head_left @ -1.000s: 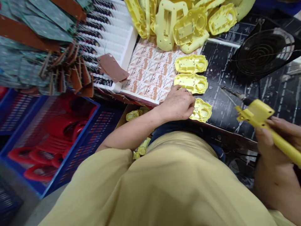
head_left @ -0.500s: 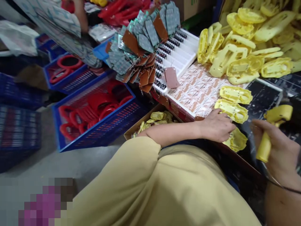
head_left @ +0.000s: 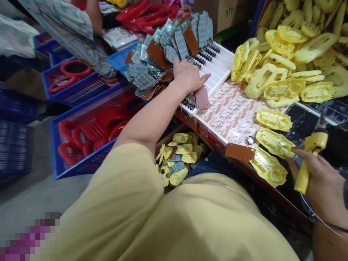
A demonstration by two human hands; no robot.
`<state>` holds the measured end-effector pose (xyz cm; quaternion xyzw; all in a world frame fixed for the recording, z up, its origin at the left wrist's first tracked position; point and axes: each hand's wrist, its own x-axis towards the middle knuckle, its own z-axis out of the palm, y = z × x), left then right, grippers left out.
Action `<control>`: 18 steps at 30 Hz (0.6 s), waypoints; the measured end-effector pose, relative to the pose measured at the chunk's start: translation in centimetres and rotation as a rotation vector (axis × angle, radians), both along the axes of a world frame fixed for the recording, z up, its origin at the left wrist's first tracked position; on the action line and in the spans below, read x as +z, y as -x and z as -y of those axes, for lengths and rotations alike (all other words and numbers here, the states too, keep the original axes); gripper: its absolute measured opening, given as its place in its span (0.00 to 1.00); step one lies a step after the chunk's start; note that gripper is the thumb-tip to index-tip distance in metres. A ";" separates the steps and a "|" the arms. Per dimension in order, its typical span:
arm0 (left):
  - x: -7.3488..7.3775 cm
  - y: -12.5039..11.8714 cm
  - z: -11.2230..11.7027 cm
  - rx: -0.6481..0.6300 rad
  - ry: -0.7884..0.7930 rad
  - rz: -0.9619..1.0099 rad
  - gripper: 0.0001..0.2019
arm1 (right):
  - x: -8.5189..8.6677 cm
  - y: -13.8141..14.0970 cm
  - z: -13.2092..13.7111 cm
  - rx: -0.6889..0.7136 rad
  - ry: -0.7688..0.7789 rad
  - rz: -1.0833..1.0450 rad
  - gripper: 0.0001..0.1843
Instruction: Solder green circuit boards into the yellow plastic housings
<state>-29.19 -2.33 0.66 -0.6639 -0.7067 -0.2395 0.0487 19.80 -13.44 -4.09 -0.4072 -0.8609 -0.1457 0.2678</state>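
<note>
My left hand (head_left: 187, 76) reaches out to the white tray (head_left: 217, 70) beside a pile of green and brown circuit boards (head_left: 168, 47). Its fingers curl over the tray's edge, just above a brown board (head_left: 202, 97) standing there; whether they grip it is unclear. My right hand (head_left: 318, 177) is closed round the yellow handle of a soldering tool (head_left: 308, 157) at the right. Three yellow plastic shells (head_left: 273, 143) lie in a row on the bench, the nearest with a brown board (head_left: 240, 152) attached by wires.
A heap of yellow shells (head_left: 293, 54) fills the back right. A cardboard box (head_left: 179, 159) of yellow parts sits below the bench edge. Blue crates (head_left: 89, 127) with red rings stand on the floor at left. Another person's arm (head_left: 94, 16) shows at top left.
My left hand left the yellow shells and reached up left to the tray by the circuit boards. A brown board now lies beside the nearest shell. The view swung left.
</note>
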 end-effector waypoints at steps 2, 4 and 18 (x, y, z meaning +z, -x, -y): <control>0.0 -0.2 -1.7 0.068 0.156 0.005 0.21 | 0.0 0.3 0.1 -0.017 -0.005 -0.009 0.13; 0.4 -0.4 -2.0 0.076 0.268 0.058 0.22 | -0.3 0.2 0.1 -0.003 -0.003 -0.017 0.14; 4.2 -5.3 2.2 -0.365 0.128 0.738 0.30 | -1.0 0.1 -0.6 0.036 0.213 -0.019 0.11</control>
